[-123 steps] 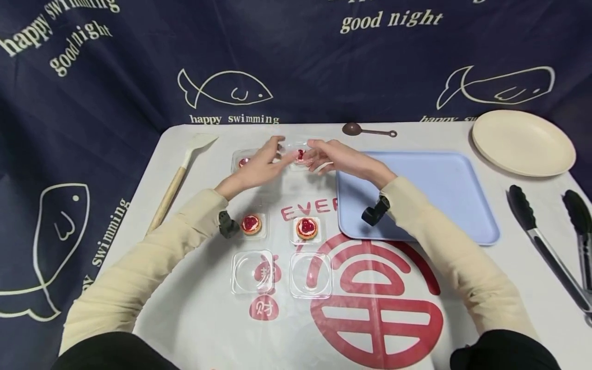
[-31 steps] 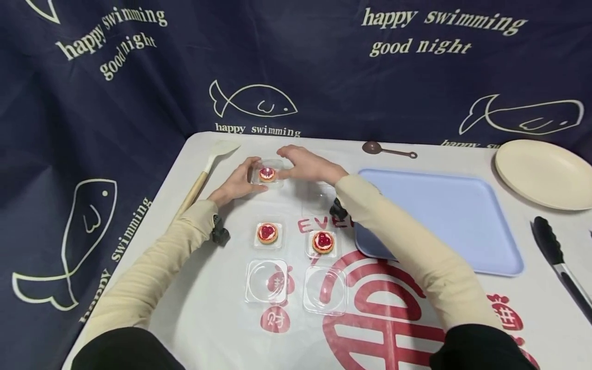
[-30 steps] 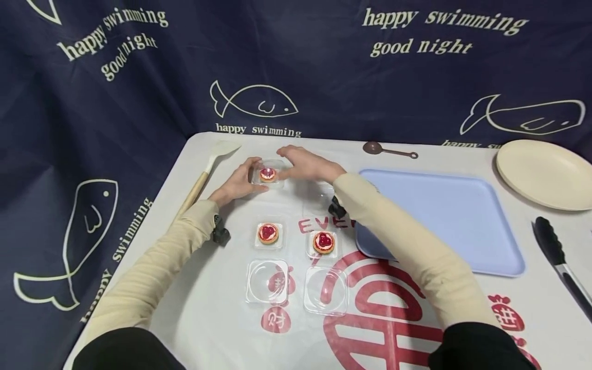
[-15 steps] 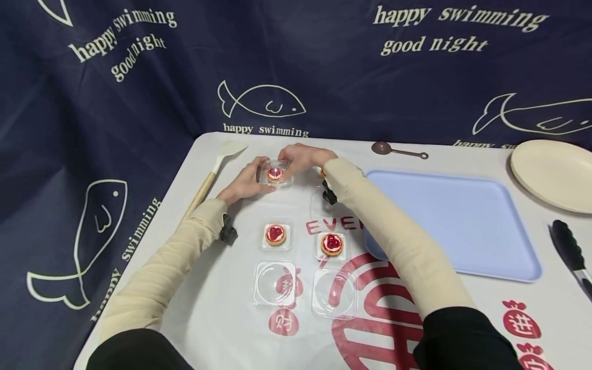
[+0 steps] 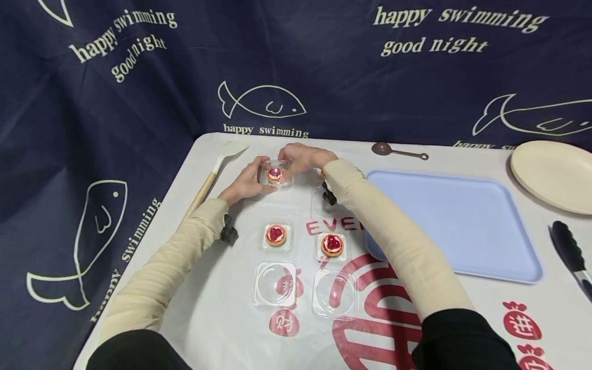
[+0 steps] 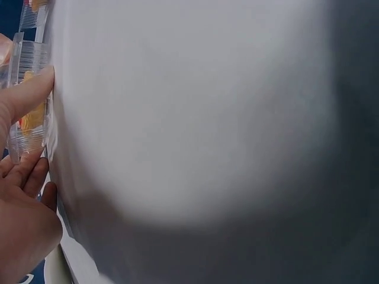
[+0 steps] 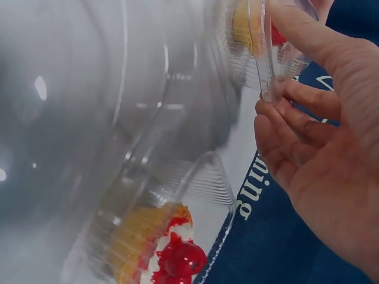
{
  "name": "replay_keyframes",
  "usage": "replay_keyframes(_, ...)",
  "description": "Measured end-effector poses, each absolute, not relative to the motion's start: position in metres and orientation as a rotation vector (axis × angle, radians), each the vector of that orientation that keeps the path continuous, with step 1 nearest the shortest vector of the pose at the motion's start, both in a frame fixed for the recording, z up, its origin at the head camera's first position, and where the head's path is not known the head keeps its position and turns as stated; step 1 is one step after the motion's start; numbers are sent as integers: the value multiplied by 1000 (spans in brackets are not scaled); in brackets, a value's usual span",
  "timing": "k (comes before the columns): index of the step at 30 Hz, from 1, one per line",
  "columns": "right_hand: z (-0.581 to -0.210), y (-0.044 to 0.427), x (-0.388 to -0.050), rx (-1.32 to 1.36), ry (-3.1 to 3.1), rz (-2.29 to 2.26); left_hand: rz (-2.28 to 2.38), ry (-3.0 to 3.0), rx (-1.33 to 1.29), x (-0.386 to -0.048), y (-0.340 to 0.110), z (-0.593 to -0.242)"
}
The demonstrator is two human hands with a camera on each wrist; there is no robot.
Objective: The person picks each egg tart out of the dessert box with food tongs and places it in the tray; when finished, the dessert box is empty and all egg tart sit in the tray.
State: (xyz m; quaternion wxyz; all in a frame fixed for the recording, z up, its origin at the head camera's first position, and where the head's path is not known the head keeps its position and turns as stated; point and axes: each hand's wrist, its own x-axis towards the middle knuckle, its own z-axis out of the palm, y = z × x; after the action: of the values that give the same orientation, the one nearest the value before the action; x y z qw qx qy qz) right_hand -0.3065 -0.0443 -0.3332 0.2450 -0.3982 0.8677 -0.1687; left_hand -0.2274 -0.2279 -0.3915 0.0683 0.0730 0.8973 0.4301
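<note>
At the back left of the table, both hands hold a small clear plastic box (image 5: pixel 263 180) with a cherry-topped tart (image 5: pixel 275 174) inside. My left hand (image 5: pixel 245 182) grips its left side, thumb at the near side and fingers round the far side. On the right side, my right hand (image 5: pixel 302 156) pinches the rim between thumb and fingers, as the right wrist view shows. A second cherry tart (image 7: pixel 177 260) sits in a neighbouring clear box, mostly hidden behind my right wrist in the head view. Its clear lid (image 7: pixel 142 100) lies folded open towards the front.
Nearer stand two more tarts (image 5: pixel 276 235) in clear boxes, with clear lid halves (image 5: pixel 275 284) before them. A blue tray (image 5: pixel 458 226) lies right, a wooden-handled spatula (image 5: pixel 202 195) left. Behind are a brown spoon (image 5: pixel 400 151) and cream plate (image 5: pixel 555 174); black-tipped tongs (image 5: pixel 569 246) lie far right.
Both hands have moved from the back right box to the back left one. The right hand has closed in on its rim. Over the last half second almost nothing moves.
</note>
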Motion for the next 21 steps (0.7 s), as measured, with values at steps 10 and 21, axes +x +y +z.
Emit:
replay_keyframes(10, -335, -45, -305, -1101, 2398, -455, 1285, 2708, 210, -228, -228, -392)
replay_keyframes(21, -335, -44, -310, -1067, 2397, -497, 1292, 2699, 226, -229, -228, -393)
